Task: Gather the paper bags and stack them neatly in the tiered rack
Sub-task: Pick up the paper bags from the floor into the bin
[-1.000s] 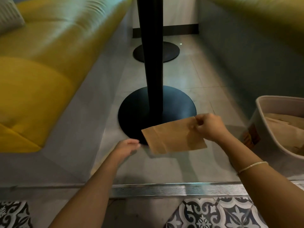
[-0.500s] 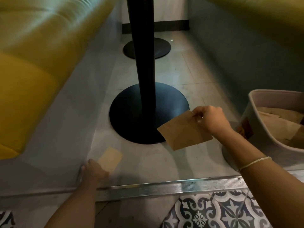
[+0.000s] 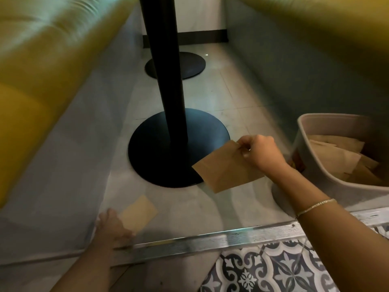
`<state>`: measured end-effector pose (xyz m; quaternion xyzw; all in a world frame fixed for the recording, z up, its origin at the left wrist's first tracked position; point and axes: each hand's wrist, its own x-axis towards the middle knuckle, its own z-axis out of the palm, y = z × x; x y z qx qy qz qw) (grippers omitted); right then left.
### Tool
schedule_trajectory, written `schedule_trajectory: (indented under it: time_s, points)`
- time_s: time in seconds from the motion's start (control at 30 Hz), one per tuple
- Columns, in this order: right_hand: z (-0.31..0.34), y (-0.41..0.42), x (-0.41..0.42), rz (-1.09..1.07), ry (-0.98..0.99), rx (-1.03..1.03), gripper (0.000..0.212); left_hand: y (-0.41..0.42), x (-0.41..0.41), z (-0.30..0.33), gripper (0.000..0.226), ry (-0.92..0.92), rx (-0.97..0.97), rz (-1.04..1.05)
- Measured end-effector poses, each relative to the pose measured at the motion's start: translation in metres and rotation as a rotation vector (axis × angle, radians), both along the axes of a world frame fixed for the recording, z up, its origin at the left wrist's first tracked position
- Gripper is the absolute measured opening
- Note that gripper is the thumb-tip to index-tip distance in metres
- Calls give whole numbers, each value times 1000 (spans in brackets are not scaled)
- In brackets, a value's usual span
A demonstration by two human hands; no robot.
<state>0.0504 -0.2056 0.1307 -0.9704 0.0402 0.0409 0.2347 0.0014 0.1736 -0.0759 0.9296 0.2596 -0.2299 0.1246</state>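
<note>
Down on the grey floor (image 3: 210, 207) between yellow benches, you're still gathering: your right hand (image 3: 261, 152) pinches one paper bag (image 3: 225, 171), your left hand (image 3: 113, 225) presses flat on the second bag (image 3: 140, 211). Next, curl fingers under its edge.

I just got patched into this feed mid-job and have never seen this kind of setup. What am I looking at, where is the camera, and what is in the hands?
There is no machine here: a person works with bare hands, and the single camera sits on their head, looking forward and down at a floor under a table. The right hand pinches a brown paper bag by its corner, held above the floor. The left hand reaches down to a smaller paper bag lying flat on the floor; it is blurred, so its grip is unclear. At right stands a beige bin already holding more bags. The black table post rises from a round base, with yellow seating at left.
</note>
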Motion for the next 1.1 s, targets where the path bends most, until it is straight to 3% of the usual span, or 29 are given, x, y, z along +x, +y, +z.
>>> schedule_trajectory:
  time_s: [0.13,0.27,0.43,0.53,0.6,0.77,0.93,1.1]
  points:
    - [-4,7,3,1,2,6,30,0,-1,0,96,23,-35,-18]
    - [-6,19,5,27,4,-11,29,-1,6,3,89,52,72,-125]
    - [-9,29,6,58,23,-44,31,-16,11,9,48,6,296,-247]
    - [-8,29,6,62,20,-55,31,-26,15,16,38,25,332,-354]
    - [-4,26,6,58,7,-47,31,-35,23,24,40,19,176,-342]
    - [22,14,0,-5,-88,4,34,-96,63,87,40,-209,-505,-150]
    - [78,-31,-18,-205,-356,46,35,-182,93,166,27,-561,-804,-108]
    - [145,-120,-54,-570,-590,-40,38,-266,103,232,18,-661,-1092,-154]
